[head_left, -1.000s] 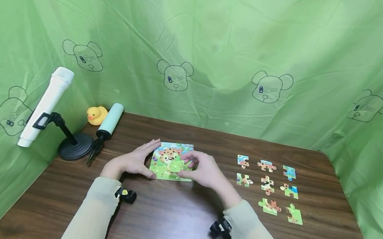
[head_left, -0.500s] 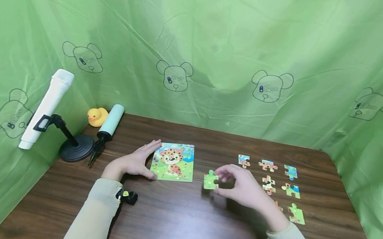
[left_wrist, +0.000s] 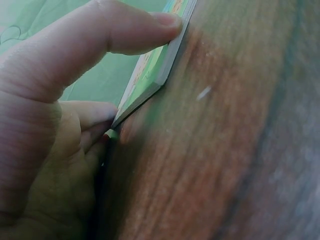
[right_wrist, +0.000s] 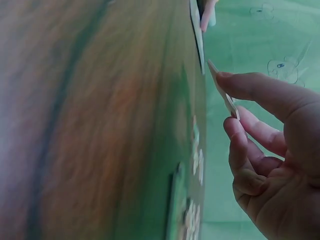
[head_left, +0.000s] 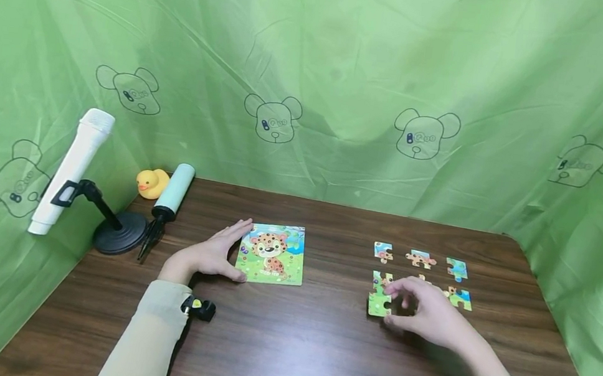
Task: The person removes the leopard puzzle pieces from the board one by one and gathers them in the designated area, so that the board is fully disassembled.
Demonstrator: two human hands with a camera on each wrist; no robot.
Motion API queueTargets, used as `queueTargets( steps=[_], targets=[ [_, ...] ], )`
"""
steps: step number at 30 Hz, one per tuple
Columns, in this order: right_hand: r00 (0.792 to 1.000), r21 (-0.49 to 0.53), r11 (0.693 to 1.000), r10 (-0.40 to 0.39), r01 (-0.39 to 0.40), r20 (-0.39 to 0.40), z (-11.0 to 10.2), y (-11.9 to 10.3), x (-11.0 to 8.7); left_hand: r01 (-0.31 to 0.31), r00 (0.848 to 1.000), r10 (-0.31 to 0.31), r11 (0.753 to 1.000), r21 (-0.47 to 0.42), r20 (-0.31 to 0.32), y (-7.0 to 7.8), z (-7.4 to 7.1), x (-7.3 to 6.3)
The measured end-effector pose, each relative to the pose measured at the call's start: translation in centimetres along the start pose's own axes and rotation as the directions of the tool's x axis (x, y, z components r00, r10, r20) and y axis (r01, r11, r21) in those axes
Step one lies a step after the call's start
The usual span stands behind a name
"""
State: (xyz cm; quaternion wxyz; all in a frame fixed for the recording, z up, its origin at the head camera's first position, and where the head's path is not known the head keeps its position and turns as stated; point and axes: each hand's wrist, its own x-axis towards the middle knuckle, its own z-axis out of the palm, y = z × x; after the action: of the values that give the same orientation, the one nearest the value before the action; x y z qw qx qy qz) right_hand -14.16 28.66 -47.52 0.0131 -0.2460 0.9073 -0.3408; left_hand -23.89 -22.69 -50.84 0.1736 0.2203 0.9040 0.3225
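Note:
In the head view my left hand (head_left: 208,257) spreads along the left side of a square puzzle board (head_left: 272,253) with a leopard cub picture. The left wrist view shows the thumb and fingertips touching the board's edges (left_wrist: 155,70). My right hand (head_left: 430,313) pinches a green puzzle piece (head_left: 377,305) between thumb and fingers, just below a loose puzzle piece (head_left: 377,280). The right wrist view shows the held piece edge-on (right_wrist: 225,92), raised over the table. The right hand hides part of the loose pieces.
Several loose puzzle pieces lie in rows at the right, such as the blue one (head_left: 457,269). At the left stand a white microphone (head_left: 73,169) on a black stand, a yellow duck (head_left: 152,183) and a mint hand pump (head_left: 175,188). A green curtain (head_left: 351,62) surrounds the table.
My right hand has lifted the green piece off the puzzle board and carried it right to the loose pieces. The left hand stays at the board.

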Motion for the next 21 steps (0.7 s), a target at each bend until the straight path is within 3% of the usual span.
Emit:
queueTargets(
  steps=[14, 21],
  targets=[
    [0.996, 0.014, 0.999, 0.051, -0.052, 0.074, -0.3, 2.0, -1.6, -0.011, 1.0, 0.011, 1.0, 0.007, 0.002, -0.1, 0.1, 0.1],
    [0.999, -0.006, 1.0, 0.006, -0.006, 0.033, 0.1, 2.0, -1.6, -0.009, 1.0, 0.009, 1.0, 0.003, -0.002, -0.1, 0.1, 0.0]
  ],
)
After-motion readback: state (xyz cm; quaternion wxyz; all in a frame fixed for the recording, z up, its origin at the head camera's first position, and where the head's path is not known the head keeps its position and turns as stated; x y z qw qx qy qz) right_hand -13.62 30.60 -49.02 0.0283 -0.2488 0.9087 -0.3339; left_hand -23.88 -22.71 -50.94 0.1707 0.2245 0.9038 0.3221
